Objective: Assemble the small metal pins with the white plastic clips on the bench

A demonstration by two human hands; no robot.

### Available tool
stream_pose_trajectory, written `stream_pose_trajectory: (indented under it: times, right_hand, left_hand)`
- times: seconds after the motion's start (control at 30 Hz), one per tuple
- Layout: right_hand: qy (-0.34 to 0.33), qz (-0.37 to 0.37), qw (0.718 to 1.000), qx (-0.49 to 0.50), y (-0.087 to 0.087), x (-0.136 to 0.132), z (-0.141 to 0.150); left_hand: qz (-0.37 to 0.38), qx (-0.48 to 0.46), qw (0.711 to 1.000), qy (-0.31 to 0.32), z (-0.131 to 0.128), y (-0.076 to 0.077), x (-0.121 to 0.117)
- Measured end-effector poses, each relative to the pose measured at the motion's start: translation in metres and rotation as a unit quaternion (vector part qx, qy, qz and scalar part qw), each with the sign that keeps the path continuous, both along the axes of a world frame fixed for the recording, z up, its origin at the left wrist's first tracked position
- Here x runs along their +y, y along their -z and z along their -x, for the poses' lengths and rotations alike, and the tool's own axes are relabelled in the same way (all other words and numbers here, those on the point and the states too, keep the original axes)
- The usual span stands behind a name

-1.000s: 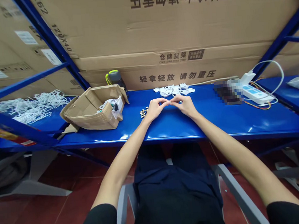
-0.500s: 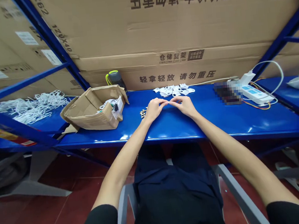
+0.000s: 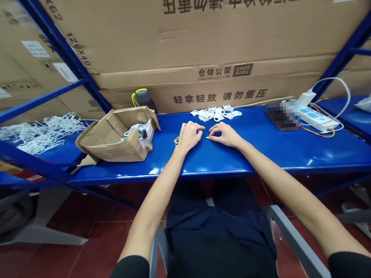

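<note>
My right hand (image 3: 225, 134) is just above the blue tabletop (image 3: 239, 151), its thumb and fingertips pinched on a small pale fitting (image 3: 207, 137). The fitting is too small for its kind to show. Left of it is my left hand (image 3: 190, 135), with fingers curled and the thumb close under the forefinger. Whatever those fingers may hold is hidden. A small heap of metal fittings (image 3: 176, 141) lies beside the left wrist, partly covered by it. Behind both hands, white plastic pieces with round holes (image 3: 217, 113) are spread in a loose pile.
An open cardboard box (image 3: 113, 141) with small parts stands at the left, a dark bottle (image 3: 145, 100) behind it. A power strip (image 3: 321, 117) with cables lies at the right. White wire-like pieces (image 3: 50, 130) cover the left shelf. Blue posts (image 3: 65, 50) flank the table.
My hands, whose fingertips met before, have drawn apart. My right fingertips have come down closer to the tabletop, and the small fitting now shows in them.
</note>
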State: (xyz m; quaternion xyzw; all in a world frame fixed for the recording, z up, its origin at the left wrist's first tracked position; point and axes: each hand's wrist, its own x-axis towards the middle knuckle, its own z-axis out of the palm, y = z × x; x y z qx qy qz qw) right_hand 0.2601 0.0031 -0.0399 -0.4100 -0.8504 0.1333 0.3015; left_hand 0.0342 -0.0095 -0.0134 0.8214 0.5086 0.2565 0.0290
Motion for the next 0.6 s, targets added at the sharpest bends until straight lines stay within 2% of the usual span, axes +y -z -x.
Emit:
stream_pose_trajectory:
  times: [0.13,0.23,0.6]
  right_hand:
    - [-0.056,0.015,0.998,-0.026,-0.007,-0.01,0.003]
    - [-0.081,0.025,0.996,-0.036,-0.011,-0.015,0.004]
    - [-0.078,-0.006,0.995,-0.056,-0.013,-0.016,0.003]
  left_hand:
    - [-0.02,0.006,0.995,-0.101,0.003,-0.002,-0.002]
    - [-0.021,0.023,0.989,-0.148,0.006,-0.001,-0.003]
    - [-0.012,0.074,0.983,-0.167,0.006,0.003,-0.004]
